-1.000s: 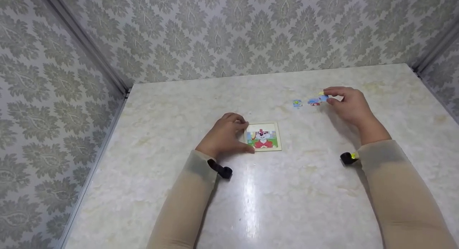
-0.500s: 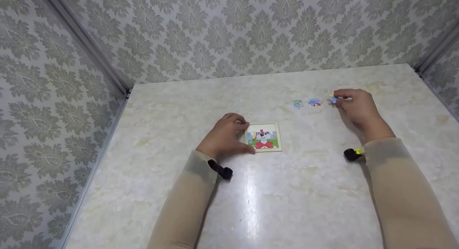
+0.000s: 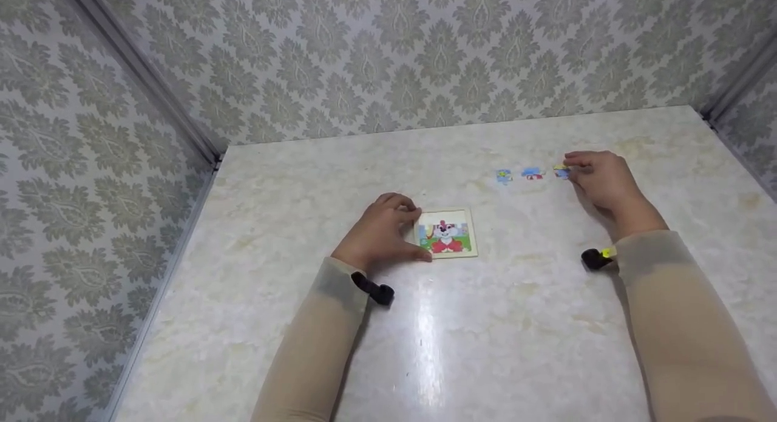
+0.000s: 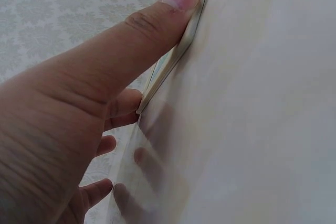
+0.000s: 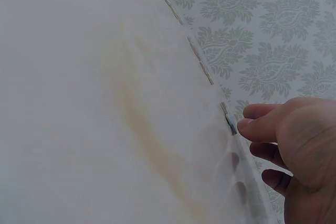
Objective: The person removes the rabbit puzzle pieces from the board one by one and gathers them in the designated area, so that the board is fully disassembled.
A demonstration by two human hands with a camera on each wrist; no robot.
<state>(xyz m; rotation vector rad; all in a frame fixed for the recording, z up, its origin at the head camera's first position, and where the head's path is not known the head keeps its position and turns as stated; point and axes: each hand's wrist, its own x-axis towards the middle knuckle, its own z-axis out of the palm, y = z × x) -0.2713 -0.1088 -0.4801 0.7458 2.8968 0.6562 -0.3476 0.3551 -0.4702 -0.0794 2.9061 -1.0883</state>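
Observation:
In the head view, a square puzzle tray (image 3: pixel 475 235) with a pale wooden rim lies on the table, part-filled with a cartoon animal in red. Its upper strip is bare. My left hand (image 3: pixel 382 228) grips the tray's left side, thumb at the near edge and a fingertip at the far corner. In the left wrist view the thumb overlaps the tray rim (image 4: pixel 191 38). At the right end of a row, my right hand (image 3: pixel 604 179) has thumb and forefinger at the edge of a blue and yellow puzzle piece (image 3: pixel 559 171), which lies flat.
Two more puzzle pieces lie left of it in the row, one blue with a yellow-green spot (image 3: pixel 504 175) and one blue and red (image 3: pixel 532 173). Patterned wall panels (image 3: pixel 413 57) stand behind the marble-look table (image 3: pixel 291 228) and along its left side.
My right hand has moved right with the puzzle piece, away from the blue and red one, and the piece now lies flat. My left hand stays on the tray.

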